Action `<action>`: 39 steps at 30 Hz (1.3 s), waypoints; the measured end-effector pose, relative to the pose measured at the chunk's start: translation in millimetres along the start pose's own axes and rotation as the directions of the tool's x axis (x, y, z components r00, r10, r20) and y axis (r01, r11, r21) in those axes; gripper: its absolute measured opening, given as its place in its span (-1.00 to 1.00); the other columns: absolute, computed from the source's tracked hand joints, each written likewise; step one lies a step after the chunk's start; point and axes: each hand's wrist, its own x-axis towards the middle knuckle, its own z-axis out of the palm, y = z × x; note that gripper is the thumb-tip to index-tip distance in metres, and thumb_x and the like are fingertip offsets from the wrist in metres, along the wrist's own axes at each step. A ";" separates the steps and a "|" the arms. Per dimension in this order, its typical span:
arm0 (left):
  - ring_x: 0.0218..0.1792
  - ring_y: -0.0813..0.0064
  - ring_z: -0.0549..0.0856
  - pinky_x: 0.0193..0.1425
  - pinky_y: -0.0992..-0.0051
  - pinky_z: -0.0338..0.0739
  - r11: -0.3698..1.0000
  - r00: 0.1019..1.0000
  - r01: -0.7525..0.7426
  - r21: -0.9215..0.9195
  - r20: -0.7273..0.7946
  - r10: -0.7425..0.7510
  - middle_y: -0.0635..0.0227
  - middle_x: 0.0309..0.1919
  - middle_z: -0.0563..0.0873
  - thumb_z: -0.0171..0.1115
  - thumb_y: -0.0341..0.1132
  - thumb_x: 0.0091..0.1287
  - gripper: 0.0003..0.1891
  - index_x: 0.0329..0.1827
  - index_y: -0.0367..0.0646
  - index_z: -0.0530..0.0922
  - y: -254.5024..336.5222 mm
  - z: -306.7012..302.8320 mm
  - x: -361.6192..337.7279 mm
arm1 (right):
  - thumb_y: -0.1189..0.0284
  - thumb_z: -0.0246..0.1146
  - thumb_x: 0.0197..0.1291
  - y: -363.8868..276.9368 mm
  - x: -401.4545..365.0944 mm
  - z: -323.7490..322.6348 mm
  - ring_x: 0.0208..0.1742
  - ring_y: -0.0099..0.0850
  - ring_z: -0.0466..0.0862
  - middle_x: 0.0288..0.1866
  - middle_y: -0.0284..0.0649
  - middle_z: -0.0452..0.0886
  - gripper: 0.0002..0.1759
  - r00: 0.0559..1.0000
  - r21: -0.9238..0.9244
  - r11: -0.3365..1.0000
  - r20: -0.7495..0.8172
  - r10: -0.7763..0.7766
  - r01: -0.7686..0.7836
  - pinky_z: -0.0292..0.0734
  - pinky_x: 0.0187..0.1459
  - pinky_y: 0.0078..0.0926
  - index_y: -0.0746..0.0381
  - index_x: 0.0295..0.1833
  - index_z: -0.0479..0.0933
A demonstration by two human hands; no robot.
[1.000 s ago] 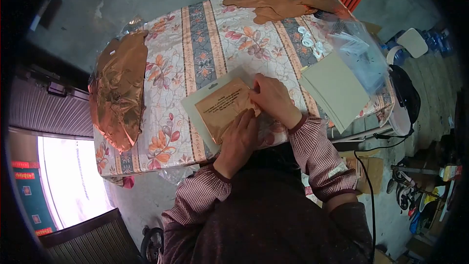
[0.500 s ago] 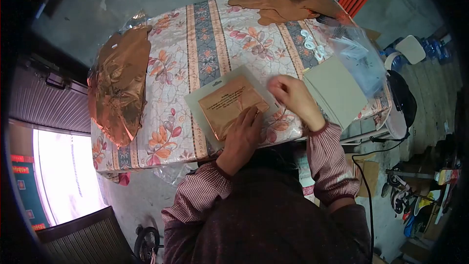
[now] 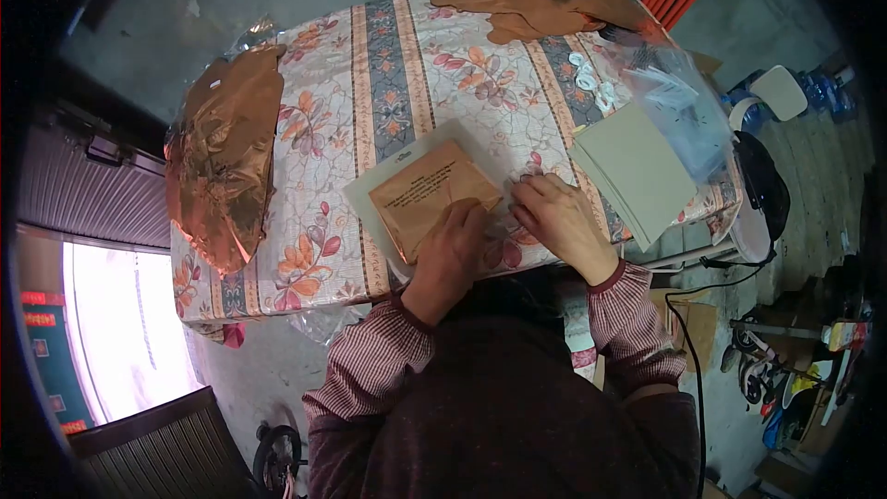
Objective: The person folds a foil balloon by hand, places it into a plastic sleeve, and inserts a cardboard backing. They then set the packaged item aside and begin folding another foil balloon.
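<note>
A flat clear plastic bag (image 3: 476, 159) lies tilted near the table's front edge. Inside it are a pale backing card (image 3: 358, 196) and a folded copper-coloured foil sheet (image 3: 420, 192) with small dark print. My left hand (image 3: 453, 249) is bent over the bag's lower right part, its fingers curled and pressed together on it. At the bag's right side is my right hand (image 3: 559, 217), fingertips bunched down on the see-through edge. How much of that edge is pinched between the fingers is hidden.
Loose copper foil balloons lie at the table's left (image 3: 226, 152) and far right (image 3: 554, 7). Right of my right hand are a stack of pale cards (image 3: 637, 166), white ribbon coils (image 3: 584, 74) and a heap of clear bags (image 3: 679, 111). A flowered cloth (image 3: 314, 249) covers the table.
My right hand has come down from just above the bag's right side onto its edge. My left fingers have curled in more, and the bag has shifted slightly left.
</note>
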 end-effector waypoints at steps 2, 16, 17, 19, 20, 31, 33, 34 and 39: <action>-0.02 0.03 0.58 0.02 0.25 0.54 0.999 0.999 -0.012 -0.038 -0.041 0.011 0.05 -0.06 0.55 0.32 -0.45 0.01 -0.60 -0.07 -0.31 0.43 0.0 -2.3 2.9 | 0.46 0.30 0.06 2.1 0.1 -1.4 -0.14 -0.17 0.58 -0.22 -0.17 0.59 -0.75 1.000 0.044 0.999 -0.011 -0.001 0.001 0.50 -0.14 -0.27 0.25 -0.11 0.55; -0.09 0.02 0.63 -0.04 0.27 0.57 0.995 0.997 -0.034 -0.095 -0.074 0.027 0.04 -0.12 0.62 0.21 -0.56 0.12 -0.73 -0.10 -0.32 0.48 1.8 -4.6 4.7 | 0.46 0.27 0.07 -0.7 6.2 10.4 -0.21 -0.18 0.57 -0.26 -0.17 0.55 -0.86 0.994 0.006 1.000 -0.107 -0.028 0.029 0.51 -0.24 -0.26 0.24 -0.25 0.50; -0.06 0.03 0.62 -0.02 0.27 0.56 0.997 0.998 -0.038 -0.072 -0.060 0.034 0.04 -0.09 0.61 0.23 -0.55 0.09 -0.71 -0.08 -0.31 0.48 1.5 -4.1 3.7 | 0.49 0.27 0.03 -0.5 6.5 11.0 -0.21 -0.20 0.57 -0.27 -0.19 0.53 -0.84 0.990 0.008 0.999 -0.136 -0.040 0.041 0.52 -0.23 -0.29 0.25 -0.24 0.49; -0.03 0.03 0.61 0.00 0.27 0.56 0.998 0.998 -0.044 -0.046 -0.045 0.041 0.05 -0.07 0.60 0.24 -0.54 0.06 -0.68 -0.07 -0.30 0.48 2.4 -4.8 2.0 | 0.53 0.27 -0.01 1.8 5.5 10.4 -0.20 -0.21 0.56 -0.27 -0.21 0.51 -0.81 0.984 0.010 0.998 -0.168 -0.052 0.054 0.52 -0.22 -0.33 0.26 -0.24 0.47; 0.01 0.03 0.59 0.03 0.27 0.55 0.999 0.999 -0.042 -0.028 -0.031 0.041 0.05 -0.04 0.58 0.27 -0.51 0.04 -0.64 -0.06 -0.30 0.48 4.6 -6.1 1.0 | 0.52 0.26 0.03 5.9 2.4 7.9 -0.15 -0.19 0.58 -0.20 -0.16 0.54 -0.81 0.994 0.088 0.996 -0.109 -0.017 0.027 0.52 -0.17 -0.32 0.27 -0.19 0.50; 0.21 0.11 0.49 0.22 0.22 0.44 0.987 0.994 -0.092 0.129 0.076 0.083 0.06 0.12 0.51 0.28 -0.36 0.11 -0.54 0.09 -0.31 0.44 3.0 -5.1 -6.7 | 0.65 0.14 0.04 16.4 14.1 34.4 0.30 -0.18 0.43 0.25 -0.09 0.45 -0.43 0.981 0.269 0.953 0.094 -0.172 0.141 0.28 0.30 -0.22 0.27 0.26 0.38; 0.27 0.09 0.45 0.30 0.16 0.36 0.924 0.987 -0.124 0.362 0.143 0.076 0.03 0.21 0.46 0.25 -0.38 0.15 -0.53 0.15 -0.31 0.43 6.9 -6.3 -15.4 | 0.58 0.12 0.09 11.9 6.7 36.4 0.42 -0.23 0.31 0.34 -0.09 0.38 -0.43 0.974 0.143 0.970 0.083 -0.209 0.196 0.11 0.41 -0.16 0.26 0.30 0.34; 0.27 0.09 0.45 0.30 0.16 0.36 0.924 0.988 -0.118 0.365 0.138 0.072 0.03 0.21 0.46 0.25 -0.38 0.15 -0.53 0.15 -0.31 0.43 9.9 -6.1 -20.3 | 0.58 0.12 0.09 10.8 5.6 36.0 0.42 -0.23 0.31 0.34 -0.09 0.38 -0.43 0.973 0.143 0.969 0.084 -0.216 0.203 0.11 0.41 -0.16 0.26 0.30 0.34; 0.28 0.03 0.43 0.33 0.10 0.30 0.981 0.985 -0.155 0.117 0.098 0.144 0.01 0.24 0.45 0.26 -0.34 0.20 -0.46 0.26 -0.29 0.38 3.9 -30.4 -41.1 | 0.65 0.11 0.03 9.7 5.1 36.8 0.45 -0.26 0.25 0.41 -0.13 0.31 -0.34 0.981 0.144 0.979 0.105 -0.163 0.147 0.08 0.43 -0.15 0.23 0.35 0.31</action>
